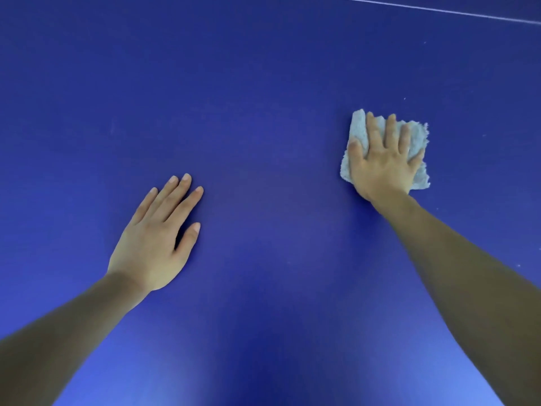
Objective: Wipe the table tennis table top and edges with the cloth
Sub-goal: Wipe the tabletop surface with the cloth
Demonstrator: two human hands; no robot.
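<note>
— Left hand [152,238]?
— Flat on the blue surface [263,83] at 8 o'clock, fingers straight.
— Right hand [383,162]?
— Spread, pressing the cloth [358,127] down at 2 o'clock. White line [424,9] at 1.

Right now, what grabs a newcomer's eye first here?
The pale cloth stands out against the blue table, right of centre, pressed flat under the right hand. The left hand rests flat on the bare top, lower left. A thin white line crosses the top right corner of the view.
</note>
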